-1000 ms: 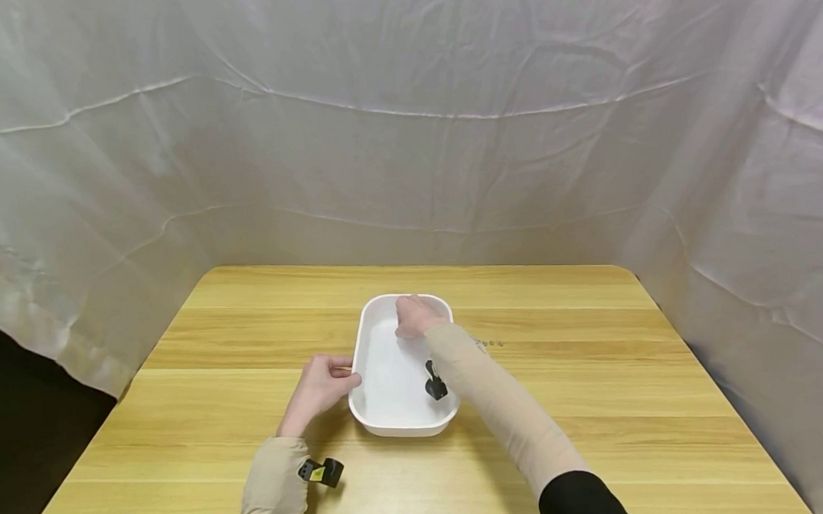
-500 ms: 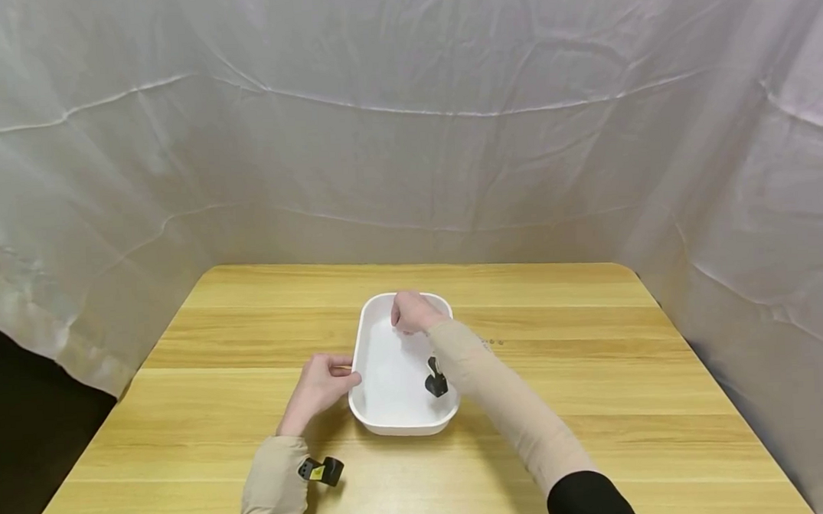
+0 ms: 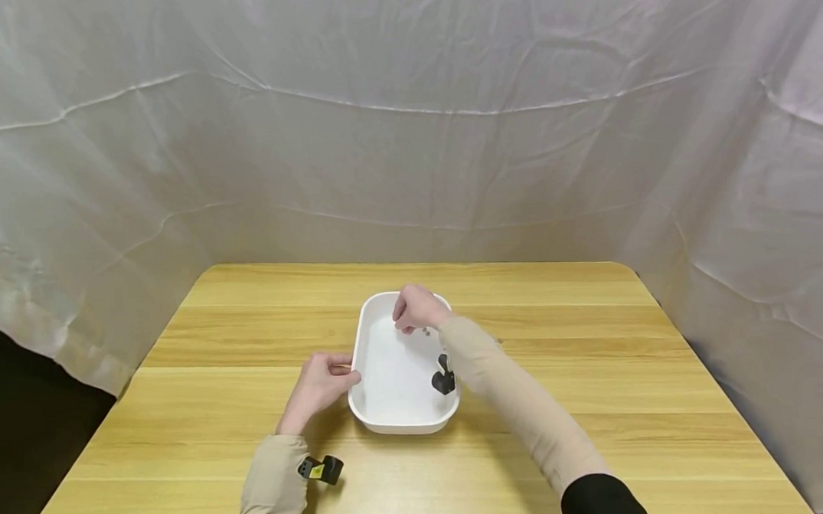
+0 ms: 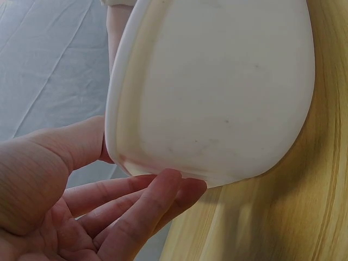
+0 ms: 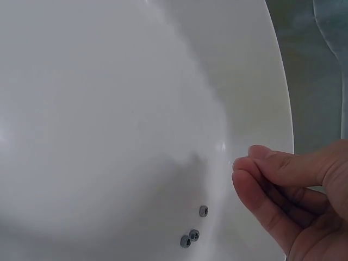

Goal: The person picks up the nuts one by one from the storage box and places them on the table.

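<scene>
My left hand grips the left side of a white rectangular tray, its thumb hooked over the rim. In the left wrist view the fingertips lie against the tray's outer wall. Over the tray's far end is my right hand. In the right wrist view its thumb and fingertips meet, and nothing shows between them. Below them on the tray floor lie three small grey nut-like metal pieces with dark centres.
The tray stands on a wood-grain table. Another tiny grey piece lies on the table, right of the tray beside the right sleeve. Behind hangs a pale cloth curtain. Each wrist carries a small black camera.
My right hand has risen a little and shifted slightly right, uncovering small grey pieces in the tray. The right forearm hides more of those on the table. My left hand has stayed put.
</scene>
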`<state>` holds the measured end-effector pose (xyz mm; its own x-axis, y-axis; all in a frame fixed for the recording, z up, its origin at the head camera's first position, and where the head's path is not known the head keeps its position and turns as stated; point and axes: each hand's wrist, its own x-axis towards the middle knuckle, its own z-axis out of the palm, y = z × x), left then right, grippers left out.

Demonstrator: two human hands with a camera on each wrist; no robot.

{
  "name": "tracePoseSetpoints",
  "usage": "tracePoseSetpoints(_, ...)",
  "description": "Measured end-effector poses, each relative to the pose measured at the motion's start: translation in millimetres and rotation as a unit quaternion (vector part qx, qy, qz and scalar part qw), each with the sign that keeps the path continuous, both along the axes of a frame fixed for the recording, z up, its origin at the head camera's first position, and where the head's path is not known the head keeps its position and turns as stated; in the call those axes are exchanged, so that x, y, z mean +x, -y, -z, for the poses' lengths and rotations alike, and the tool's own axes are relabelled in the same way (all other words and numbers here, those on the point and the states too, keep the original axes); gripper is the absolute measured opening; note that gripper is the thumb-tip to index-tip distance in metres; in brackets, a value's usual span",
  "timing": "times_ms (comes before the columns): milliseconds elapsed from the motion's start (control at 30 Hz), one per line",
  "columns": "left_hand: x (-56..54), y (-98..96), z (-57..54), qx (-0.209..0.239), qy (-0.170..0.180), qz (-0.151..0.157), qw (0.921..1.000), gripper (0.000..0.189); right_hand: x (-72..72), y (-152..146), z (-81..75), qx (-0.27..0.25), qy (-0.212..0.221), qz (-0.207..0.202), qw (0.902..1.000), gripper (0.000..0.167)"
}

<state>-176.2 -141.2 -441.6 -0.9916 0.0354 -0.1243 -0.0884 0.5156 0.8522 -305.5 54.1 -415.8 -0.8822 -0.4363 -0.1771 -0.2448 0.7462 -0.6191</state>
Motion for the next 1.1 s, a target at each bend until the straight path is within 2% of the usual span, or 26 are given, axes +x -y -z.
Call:
tracePoseSetpoints(133, -0.2, 0.3, 0.9, -0.002, -0.002, 0.001, 1.0, 0.04, 1.1, -4, -2.1, -0.007, 0.003, -0.005, 1.0, 0.019)
tracePoseSetpoints(500, 0.0, 0.4, 1.1, -0.004, 0.0, 0.001, 1.0, 0.04, 3.1, -23, -5.6, -0.068, 0.017, -0.02, 0.9973, 0.021)
tracePoseSetpoints(767, 0.2, 0.1, 0.7, -0.004, 0.006, -0.003, 1.0, 0.041, 6.9, -43, -9.4, -0.129, 0.013, -0.035, 0.9909, 0.022)
tracePoseSetpoints(1100, 0.7, -0.1, 1.3, -0.005, 0.002, -0.003, 1.0, 0.04, 12.9, -63, -9.8, -0.172, 0.009, -0.023, 0.9848, 0.024)
